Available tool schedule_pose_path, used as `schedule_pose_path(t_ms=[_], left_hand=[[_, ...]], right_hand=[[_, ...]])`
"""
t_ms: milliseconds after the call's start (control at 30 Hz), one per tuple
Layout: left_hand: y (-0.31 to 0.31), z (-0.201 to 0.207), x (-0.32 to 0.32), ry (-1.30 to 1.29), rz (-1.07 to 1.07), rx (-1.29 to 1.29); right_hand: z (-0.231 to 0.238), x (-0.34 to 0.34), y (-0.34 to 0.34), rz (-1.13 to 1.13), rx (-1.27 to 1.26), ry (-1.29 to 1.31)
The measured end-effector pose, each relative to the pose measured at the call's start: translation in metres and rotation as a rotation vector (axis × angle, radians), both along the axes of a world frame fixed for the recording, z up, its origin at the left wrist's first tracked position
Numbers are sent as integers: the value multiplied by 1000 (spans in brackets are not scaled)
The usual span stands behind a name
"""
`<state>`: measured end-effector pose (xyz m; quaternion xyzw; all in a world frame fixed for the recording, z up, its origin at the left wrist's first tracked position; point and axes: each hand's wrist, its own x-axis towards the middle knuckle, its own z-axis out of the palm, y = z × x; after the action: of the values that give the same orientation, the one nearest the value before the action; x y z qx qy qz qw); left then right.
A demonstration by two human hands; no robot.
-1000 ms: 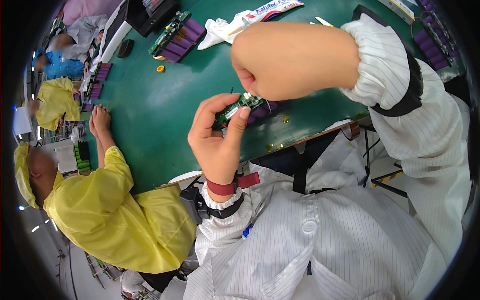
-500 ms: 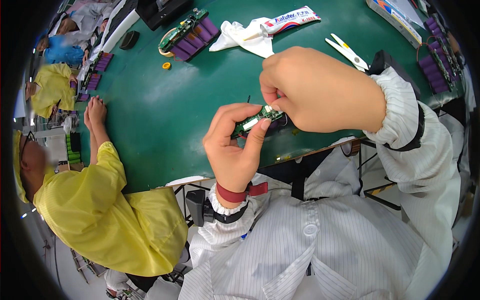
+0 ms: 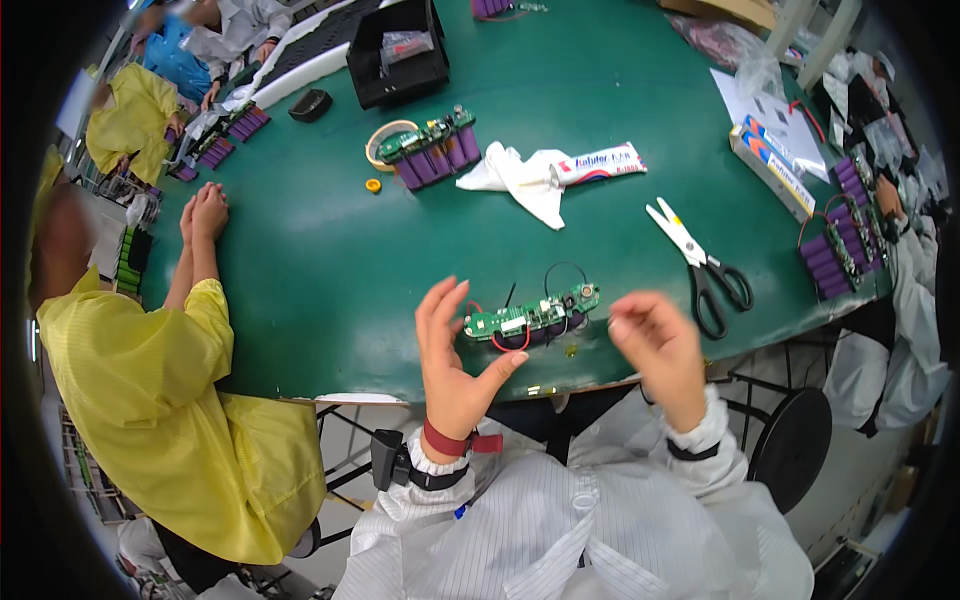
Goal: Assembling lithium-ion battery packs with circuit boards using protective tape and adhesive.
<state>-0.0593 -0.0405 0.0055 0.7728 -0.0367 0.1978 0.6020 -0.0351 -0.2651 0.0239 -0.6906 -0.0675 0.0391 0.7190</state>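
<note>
A battery pack with a long green circuit board (image 3: 530, 316) on top lies in front of me, purple cells partly showing beneath. Red and black wires loop from the board. My left hand (image 3: 450, 345) is open at its left end, thumb and fingers spread around the corner; whether the fingertips touch it I cannot tell. Just beyond the right end, apart from the board, is my right hand (image 3: 660, 350), its fingers curled toward the thumb. Anything pinched there is too small to make out. Black-handled scissors (image 3: 700, 262) lie to the right with their blades parted.
Farther back are another battery pack (image 3: 435, 155), a tape roll (image 3: 385, 145), a yellow cap (image 3: 373, 186), a white cloth (image 3: 520, 180) and a glue tube (image 3: 600, 165). A black bin (image 3: 395, 55) stands behind. A co-worker's hands (image 3: 205, 212) rest at the left table edge.
Both hands have loosened from the board; the left has spread its fingers and the right has drawn back toward me. The view has shifted, showing more of the table's far side.
</note>
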Motion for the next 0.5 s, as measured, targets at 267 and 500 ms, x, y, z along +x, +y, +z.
schedule_pose_path(t_ms=[267,500], left_hand=[[-16,-21,5,87,-104,-370],[-24,-14,29,171,-200,-533]], right_hand=[[-7,-6,30,-41,-210,-138],[3,-4,27,-30,141,25]])
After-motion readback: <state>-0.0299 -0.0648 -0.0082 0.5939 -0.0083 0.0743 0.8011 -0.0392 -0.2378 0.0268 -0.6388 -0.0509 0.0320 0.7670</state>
